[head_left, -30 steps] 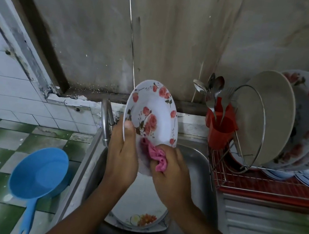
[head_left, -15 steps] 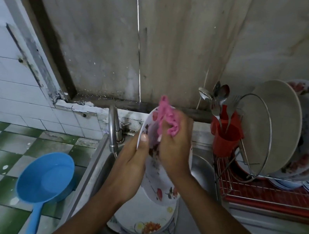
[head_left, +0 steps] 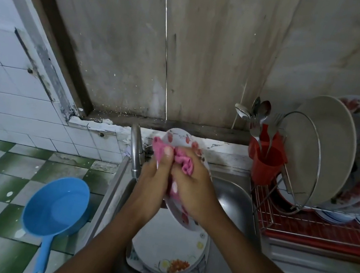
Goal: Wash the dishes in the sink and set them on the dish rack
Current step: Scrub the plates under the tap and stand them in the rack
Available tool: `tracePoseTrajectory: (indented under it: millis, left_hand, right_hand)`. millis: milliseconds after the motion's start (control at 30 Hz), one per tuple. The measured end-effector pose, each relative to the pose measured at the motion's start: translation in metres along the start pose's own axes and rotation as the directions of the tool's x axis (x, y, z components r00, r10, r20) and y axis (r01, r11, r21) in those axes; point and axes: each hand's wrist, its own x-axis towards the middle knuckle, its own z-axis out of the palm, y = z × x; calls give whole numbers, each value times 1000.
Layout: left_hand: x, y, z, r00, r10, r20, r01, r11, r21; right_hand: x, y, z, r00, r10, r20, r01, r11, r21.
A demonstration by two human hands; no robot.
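Steel sink (head_left: 235,198) is sitting at centre, with the red wire dish rack (head_left: 302,226) just beside it on the right. A row of plates (head_left: 329,147) is standing on edge in the rack, a plain beige one in front and floral ones behind. A blue dipper (head_left: 55,206) is lying on the green-checked floor left of the sink. A stack of plates (head_left: 165,248) is resting flat in the basin. Above it, a rose-patterned plate (head_left: 184,217) is being held tilted on edge over the sink, apart from the stack. Left hand (head_left: 151,186) is gripping the plate's left rim, thumb pressing down on its face. Right hand (head_left: 192,186) is curling round a bunched pink cloth (head_left: 184,161), pressing it onto the plate near the top. Red cutlery cup (head_left: 265,162) is hanging at the rack's near end, spoons (head_left: 259,111) sticking up from it. Faucet (head_left: 136,150) is standing just left of the hands.
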Motion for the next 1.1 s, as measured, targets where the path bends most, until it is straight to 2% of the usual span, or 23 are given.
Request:
tracePoseTrajectory:
  millis: [67,133,200,267,300,367,400,500,567,600,667,733,800,900,967,1033,1100]
  left_hand:
    - [2,-6,-4,997,-65,-38,61,994,-86]
    - [3,-13,-8,988,-122,-90,109,984,-144]
    - [0,-16,-8,987,-141,-81,128,981,-145]
    - [-7,-19,-6,988,-144,-60,138,985,-105]
    - [-12,-18,-2,988,-152,-39,148,986,-74]
    - [-20,-16,6,990,-141,6,140,990,15]
    - [-22,-13,8,992,-127,7,127,991,44]
    - [-14,-3,6,997,-75,-20,76,997,24]
    - [-11,1,-1,998,-47,-51,47,999,2]
    - [-12,3,-1,998,-32,-50,32,999,2]
    - [-17,2,2,999,-16,-37,17,1000,16]
    - [-20,0,7,1000,5,-27,-4,999,36]
    - [-17,-3,11,998,33,-50,-30,998,60]
    - [-8,-8,9,987,44,-156,-41,999,25]
    - [-7,-9,6,977,44,-210,-49,999,-20]
    - [-9,-9,5,972,7,-235,-30,995,-92]
    - [-14,-8,5,974,-13,-225,-17,991,-131]
  right_hand:
    - [-20,14,-8,992,32,120,-29,999,-26]
    - [-33,42,-23,988,42,146,5,953,-304]
    - [-42,67,-42,988,111,109,-23,797,-603]
    - [-38,80,-55,991,134,-6,-94,660,-745]
    - [-30,81,-57,987,115,-116,-163,640,-751]
    - [-7,74,-52,934,102,-341,-307,716,-626]
    - [2,69,-43,912,100,-398,-324,770,-550]
    - [6,48,-14,948,16,-319,-159,890,-428]
    - [0,35,-7,977,-8,-214,-89,893,-441]
    - [0,34,-8,977,-22,-211,-78,888,-454]
    - [13,31,-14,937,-9,-348,-144,899,-413]
    - [24,21,-13,877,80,-474,-239,928,-285]
    - [22,12,-2,894,128,-430,-226,956,-186]
    - [-11,13,12,958,161,-236,-191,976,-109]
    - [-37,28,5,976,83,-199,-141,944,-297]
    - [-50,51,-11,969,3,-246,-143,819,-555]
    - [-50,69,-31,947,4,-321,-214,752,-623]
